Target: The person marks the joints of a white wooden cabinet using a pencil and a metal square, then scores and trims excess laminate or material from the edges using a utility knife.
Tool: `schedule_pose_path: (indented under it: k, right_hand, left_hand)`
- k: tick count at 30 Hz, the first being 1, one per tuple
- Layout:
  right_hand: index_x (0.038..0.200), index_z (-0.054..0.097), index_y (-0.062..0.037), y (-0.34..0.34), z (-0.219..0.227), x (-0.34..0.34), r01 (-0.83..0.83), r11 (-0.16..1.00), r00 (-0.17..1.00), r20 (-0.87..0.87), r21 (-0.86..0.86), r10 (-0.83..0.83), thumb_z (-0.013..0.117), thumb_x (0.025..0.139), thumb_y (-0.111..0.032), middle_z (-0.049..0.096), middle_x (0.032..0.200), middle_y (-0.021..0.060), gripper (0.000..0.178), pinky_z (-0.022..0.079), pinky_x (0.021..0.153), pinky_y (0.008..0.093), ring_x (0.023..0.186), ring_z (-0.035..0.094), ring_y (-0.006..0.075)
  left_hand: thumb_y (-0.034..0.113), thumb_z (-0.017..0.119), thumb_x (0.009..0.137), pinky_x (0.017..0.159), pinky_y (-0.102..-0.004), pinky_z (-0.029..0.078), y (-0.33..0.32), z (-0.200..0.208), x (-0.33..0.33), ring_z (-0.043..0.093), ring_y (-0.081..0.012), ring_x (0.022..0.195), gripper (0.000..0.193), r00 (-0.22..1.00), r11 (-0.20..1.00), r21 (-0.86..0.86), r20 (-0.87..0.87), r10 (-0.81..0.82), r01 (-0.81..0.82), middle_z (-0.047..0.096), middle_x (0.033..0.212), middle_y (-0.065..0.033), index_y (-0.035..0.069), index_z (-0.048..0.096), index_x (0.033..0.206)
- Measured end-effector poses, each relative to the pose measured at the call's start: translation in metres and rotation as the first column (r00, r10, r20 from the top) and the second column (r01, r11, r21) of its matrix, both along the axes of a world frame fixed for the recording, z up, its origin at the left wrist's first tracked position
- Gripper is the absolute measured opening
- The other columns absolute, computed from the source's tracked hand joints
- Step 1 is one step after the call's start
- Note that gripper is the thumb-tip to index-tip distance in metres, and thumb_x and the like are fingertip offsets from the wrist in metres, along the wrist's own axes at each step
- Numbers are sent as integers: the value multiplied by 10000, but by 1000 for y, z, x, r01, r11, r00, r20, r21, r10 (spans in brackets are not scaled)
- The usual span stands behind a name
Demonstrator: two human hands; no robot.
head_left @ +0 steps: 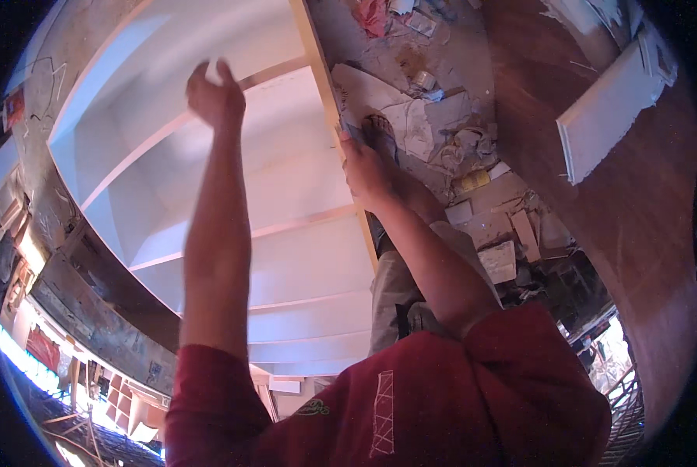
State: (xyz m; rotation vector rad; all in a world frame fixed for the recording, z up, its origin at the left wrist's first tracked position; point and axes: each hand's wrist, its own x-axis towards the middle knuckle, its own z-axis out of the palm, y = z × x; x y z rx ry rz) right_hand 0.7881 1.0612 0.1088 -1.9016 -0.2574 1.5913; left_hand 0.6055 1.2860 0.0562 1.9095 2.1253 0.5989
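Note:
A large white shelf unit (309,268) lies in front of me, its open compartments facing up and its front edges of bare, light wood. My left hand (216,97) is raised over one of its shelf boards, thumb and a finger apart, with nothing visible between them. At the unit's right side board (321,70), my right hand (366,173) is closed round the wooden edge. Something small and greyish shows by its fingertips, too unclear to name. The right hand's palm side is hidden.
My foot (380,128) stands right beside the unit among paper scraps, rubble and wood offcuts (524,235). A white panel (605,113) with a ragged edge rests on the brown surface (637,233) at right. A dusty plank (103,311) runs along the left.

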Motion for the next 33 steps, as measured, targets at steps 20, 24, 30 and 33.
schedule_pose_path:
  k: [20, 24, 30, 33]
  right_hand:
    - [757, 403, -220, 64, 31, 12, 58, 897, 957, -232, -439, -175, 539, 948, -696, 346, 590, -92, 531, 196, 347, 238, 407, 290, 47]
    - [750, 384, -218, 88, 9, 13, 109, 903, 961, -190, -415, -203, 535, 968, -665, 364, 579, -86, 519, 186, 344, 233, 395, 302, 49]
    - [827, 452, -200, 99, 32, 14, 81, 906, 969, -178, -416, -169, 505, 993, -644, 385, 583, -86, 476, 212, 343, 223, 389, 309, 35]
    - [736, 403, -205, 114, 12, 16, 53, 888, 965, -205, -457, -164, 500, 971, -676, 374, 564, -80, 536, 222, 346, 240, 386, 321, 58]
  left_hand:
    - [608, 452, 969, 989, -438, 508, 36, 5, 42, 672, -280, 1151, 578, 981, 748, -655, -190, -27, -106, 731, 1190, -94, 170, 675, 1274]
    - [594, 472, 965, 982, -462, 519, 42, 11, 41, 680, -312, 1136, 578, 990, 752, -657, -138, -42, -59, 731, 1175, -135, 149, 674, 1272]
    - [482, 395, 1026, 997, -477, 503, 42, 2, 36, 667, -307, 1137, 523, 953, 698, -710, -139, -268, 92, 721, 1164, -142, 97, 654, 1270]
    - [465, 434, 1013, 1007, -464, 485, 35, -11, 30, 648, -286, 1148, 470, 898, 892, -393, -273, -345, 223, 721, 1143, -125, 110, 673, 1209]
